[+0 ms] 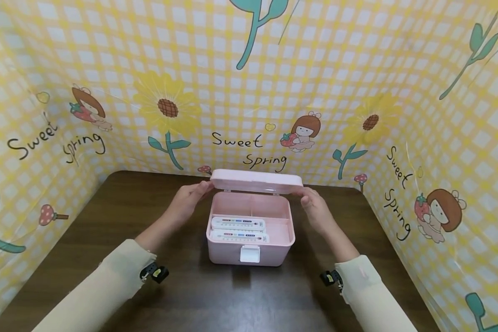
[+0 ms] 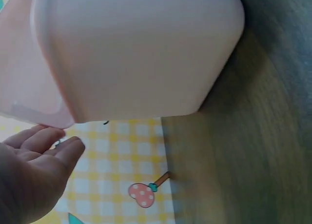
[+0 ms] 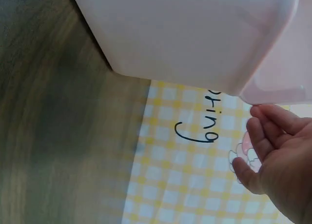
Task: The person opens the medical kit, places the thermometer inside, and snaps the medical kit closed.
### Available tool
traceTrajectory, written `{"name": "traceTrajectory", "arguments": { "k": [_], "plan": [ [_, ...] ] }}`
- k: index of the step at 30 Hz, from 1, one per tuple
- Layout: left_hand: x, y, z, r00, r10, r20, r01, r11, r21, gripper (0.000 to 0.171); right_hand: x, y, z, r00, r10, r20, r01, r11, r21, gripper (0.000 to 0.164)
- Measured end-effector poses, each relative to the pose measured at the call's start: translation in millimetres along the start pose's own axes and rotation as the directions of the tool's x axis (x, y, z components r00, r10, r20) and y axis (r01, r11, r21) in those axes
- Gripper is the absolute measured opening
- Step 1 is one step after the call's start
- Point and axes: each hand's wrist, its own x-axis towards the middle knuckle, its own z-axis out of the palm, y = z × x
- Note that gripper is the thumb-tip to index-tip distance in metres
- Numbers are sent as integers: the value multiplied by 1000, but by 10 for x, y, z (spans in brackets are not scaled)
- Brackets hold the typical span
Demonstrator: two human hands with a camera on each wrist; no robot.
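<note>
A pink storage box (image 1: pixel 228 256) stands on the table with its hinged lid (image 1: pixel 257 180) raised at the back. Two white thermometer cards (image 1: pixel 238 224) with printed scales lie in the front part of the box, one behind the other. The left hand (image 1: pixel 186 200) is at the lid's left end, its fingertips touching the edge. At the opposite end, the fingers of the right hand (image 1: pixel 318 213) touch the lid's right edge. Both wrist views show the fingers fairly straight beside the lid (image 2: pixel 34 94), not wrapped around it. A white latch (image 1: pixel 250 254) sits on the box front.
Dividers split the inside of the box into compartments. The dark wooden table (image 1: pixel 182 295) surrounds the box. A yellow checked cloth (image 1: pixel 240 101) printed with flowers and figures rises at the back and both sides, close behind the lid.
</note>
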Motion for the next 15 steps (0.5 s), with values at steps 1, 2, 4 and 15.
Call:
{"name": "traceTrajectory", "arguments": {
  "k": [1, 2, 4, 15],
  "plan": [
    [-10, 21, -9, 1000, -11, 4, 11, 1000, 27, 66, -12, -6, -14, 1000, 3, 14, -3, 1000, 0, 112],
    [-21, 43, -17, 1000, -24, 7, 23, 998, 54, 67, -25, -11, -26, 1000, 4, 30, -4, 1000, 5, 111],
    [-40, 76, -32, 999, -43, 8, 42, 994, 104, 69, -45, -15, -46, 999, -1, 50, 1, 1000, 10, 111],
    [-150, 122, -72, 987, -131, 90, 117, 982, 148, 71, -114, -108, -127, 985, 64, 161, -70, 997, 33, 66]
  ]
}}
